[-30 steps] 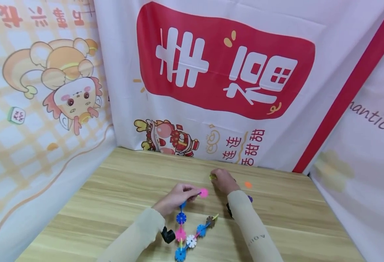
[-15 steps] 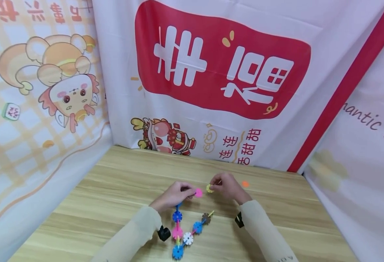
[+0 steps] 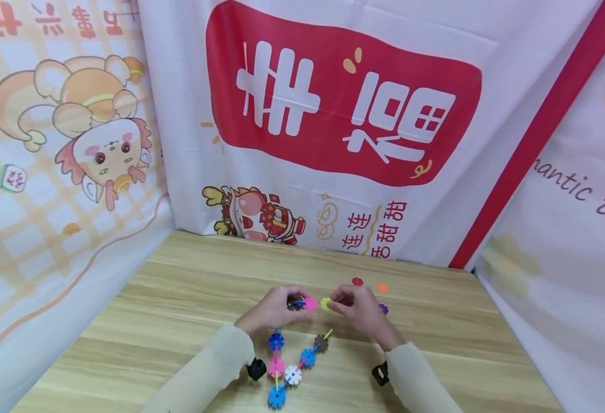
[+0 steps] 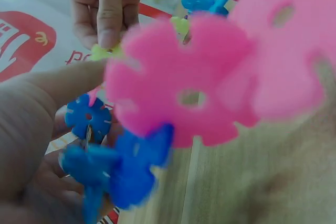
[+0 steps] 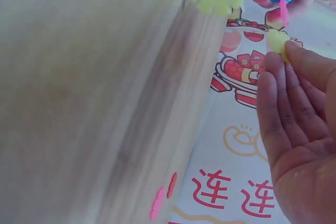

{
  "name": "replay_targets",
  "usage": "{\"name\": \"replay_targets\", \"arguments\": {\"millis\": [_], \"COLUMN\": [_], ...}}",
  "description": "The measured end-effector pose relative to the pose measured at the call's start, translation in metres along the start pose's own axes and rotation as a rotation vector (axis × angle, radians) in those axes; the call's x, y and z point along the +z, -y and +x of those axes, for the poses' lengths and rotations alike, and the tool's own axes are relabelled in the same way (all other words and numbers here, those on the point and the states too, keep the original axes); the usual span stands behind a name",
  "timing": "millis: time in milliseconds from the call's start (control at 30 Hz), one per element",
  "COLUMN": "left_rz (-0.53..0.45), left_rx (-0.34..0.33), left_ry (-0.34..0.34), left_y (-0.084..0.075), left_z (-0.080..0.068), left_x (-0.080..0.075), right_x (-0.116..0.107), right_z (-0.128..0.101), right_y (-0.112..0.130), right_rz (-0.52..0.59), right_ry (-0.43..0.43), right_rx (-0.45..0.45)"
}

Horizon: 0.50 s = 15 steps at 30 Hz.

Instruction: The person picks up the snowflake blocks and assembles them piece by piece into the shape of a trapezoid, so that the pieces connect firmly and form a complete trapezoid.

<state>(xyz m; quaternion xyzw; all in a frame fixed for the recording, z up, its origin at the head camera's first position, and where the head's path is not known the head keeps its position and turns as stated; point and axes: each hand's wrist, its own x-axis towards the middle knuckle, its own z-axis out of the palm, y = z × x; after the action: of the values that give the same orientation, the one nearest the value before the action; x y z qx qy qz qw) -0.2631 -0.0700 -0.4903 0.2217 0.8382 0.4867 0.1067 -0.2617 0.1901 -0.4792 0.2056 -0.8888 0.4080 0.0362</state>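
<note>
My left hand (image 3: 271,308) holds the far end of a chain of slotted plastic snowflake discs, where a blue disc (image 4: 88,117) and a pink disc (image 3: 310,303) show at its fingers. The chain bends back toward me on the table, with a white disc (image 3: 293,374), a light-blue disc (image 3: 276,396) and a brown disc (image 3: 321,343) among its links. Between thumb and fingers, my right hand (image 3: 359,310) pinches a yellow disc (image 3: 325,304). This disc is close to the pink one, and in the head view a small gap parts them.
Beyond my right hand lie a red disc (image 3: 357,281) and an orange disc (image 3: 382,288); a purple disc (image 3: 383,308) is just right of it. Printed cloth (image 3: 302,212) hangs along the table's back edge. Wood tabletop (image 3: 189,275) extends left of the hands.
The right hand has come back from farther out, bringing the yellow disc toward the pink one. Red and purple discs now show beside it. The left hand keeps its hold on the chain.
</note>
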Motion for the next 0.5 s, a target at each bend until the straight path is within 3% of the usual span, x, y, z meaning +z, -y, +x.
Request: {"name": "replay_targets", "arguments": {"millis": [267, 500], "left_rz": [0.054, 0.083], "left_rx": [0.022, 0.061], "left_ry": [-0.036, -0.03], "left_y": [0.001, -0.001], "left_z": [0.003, 0.004], "left_x": [0.001, 0.005], "right_x": [0.009, 0.014], "right_z": [-0.005, -0.007], "right_y": [0.001, 0.002], "right_rz": [0.032, 0.018], "right_ry": [-0.079, -0.094], "right_rx": [-0.107, -0.126]}}
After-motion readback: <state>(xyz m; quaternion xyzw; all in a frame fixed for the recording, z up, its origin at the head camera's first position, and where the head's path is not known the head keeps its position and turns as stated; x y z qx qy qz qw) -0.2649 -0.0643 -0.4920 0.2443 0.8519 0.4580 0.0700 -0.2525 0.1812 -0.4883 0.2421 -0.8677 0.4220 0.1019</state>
